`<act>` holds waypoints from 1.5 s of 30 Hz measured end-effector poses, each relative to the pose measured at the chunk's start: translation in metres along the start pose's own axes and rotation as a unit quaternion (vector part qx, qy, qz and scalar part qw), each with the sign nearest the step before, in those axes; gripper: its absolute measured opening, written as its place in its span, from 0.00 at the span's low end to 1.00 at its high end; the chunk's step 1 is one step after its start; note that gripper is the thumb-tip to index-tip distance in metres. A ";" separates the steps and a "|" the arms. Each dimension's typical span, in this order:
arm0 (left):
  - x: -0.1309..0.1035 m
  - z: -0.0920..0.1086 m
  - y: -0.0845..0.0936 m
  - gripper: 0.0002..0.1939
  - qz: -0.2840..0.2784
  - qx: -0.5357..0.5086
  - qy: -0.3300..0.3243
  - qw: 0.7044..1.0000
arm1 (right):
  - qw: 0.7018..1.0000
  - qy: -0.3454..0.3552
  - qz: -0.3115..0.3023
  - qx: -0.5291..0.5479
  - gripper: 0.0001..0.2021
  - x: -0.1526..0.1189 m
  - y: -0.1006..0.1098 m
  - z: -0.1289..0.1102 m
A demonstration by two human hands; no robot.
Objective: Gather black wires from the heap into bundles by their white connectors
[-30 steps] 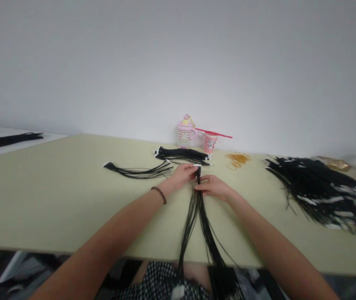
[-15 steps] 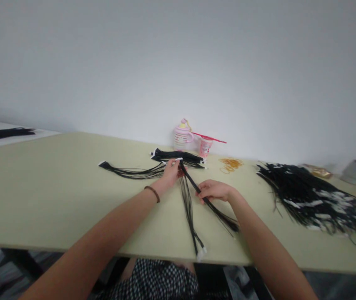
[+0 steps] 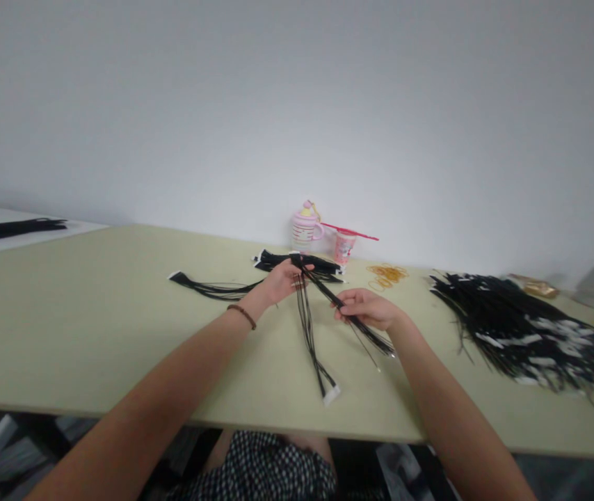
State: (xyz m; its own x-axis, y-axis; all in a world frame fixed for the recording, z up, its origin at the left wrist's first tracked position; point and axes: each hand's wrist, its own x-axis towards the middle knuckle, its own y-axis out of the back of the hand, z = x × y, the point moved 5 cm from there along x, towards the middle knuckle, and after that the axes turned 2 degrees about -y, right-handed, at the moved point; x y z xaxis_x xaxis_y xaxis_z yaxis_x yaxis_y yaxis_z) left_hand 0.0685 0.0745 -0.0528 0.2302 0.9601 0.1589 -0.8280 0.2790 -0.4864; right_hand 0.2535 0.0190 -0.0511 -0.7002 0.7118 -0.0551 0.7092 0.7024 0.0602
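Left hand [image 3: 281,280] and right hand [image 3: 364,308] both have fingers closed on black wires [image 3: 311,327] above the bench [image 3: 93,327].

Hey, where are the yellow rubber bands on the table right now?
The rubber bands lie at the table's far edge, just right of the small pink cup, left of the big black wire pile.

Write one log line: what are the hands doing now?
left hand: holds black wire bundle | right hand: grips same bundle | table
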 end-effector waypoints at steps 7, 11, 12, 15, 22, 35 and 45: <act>-0.001 0.002 -0.021 0.16 -0.062 0.002 -0.012 0.998 | 0.997 0.056 0.007 0.050 0.16 -0.004 0.004 -0.009; 0.008 0.003 -0.011 0.09 -0.027 0.011 -0.060 0.998 | 0.997 0.047 -0.053 0.035 0.30 -0.013 0.004 -0.012; 0.010 0.004 -0.008 0.09 -0.020 0.015 -0.067 0.997 | 0.996 0.043 -0.070 0.029 0.33 -0.016 0.003 -0.013; 0.010 0.006 -0.003 0.11 -0.015 0.030 -0.078 0.996 | 0.993 0.041 -0.105 0.019 0.39 -0.021 0.004 -0.014; -0.001 0.006 -0.020 0.14 -0.058 0.067 -0.060 0.994 | 0.994 0.072 -0.060 0.047 0.41 -0.014 0.003 -0.013; -0.019 0.003 -0.057 0.14 -0.050 0.177 -0.045 0.982 | 0.971 0.097 0.203 -0.076 0.12 0.029 -0.002 0.010; -0.018 0.001 -0.055 0.09 -0.048 0.222 -0.033 0.973 | 0.946 0.076 0.244 -0.199 0.11 0.021 0.012 -0.001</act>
State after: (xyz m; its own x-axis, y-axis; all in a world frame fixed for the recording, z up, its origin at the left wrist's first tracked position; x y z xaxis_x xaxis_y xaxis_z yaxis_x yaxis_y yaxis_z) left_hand 0.1095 0.0418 -0.0276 0.2960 0.9229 0.2463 -0.9470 0.3172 -0.0504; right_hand 0.2469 0.0423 -0.0502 -0.3225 0.9212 0.2177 0.8854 0.2121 0.4137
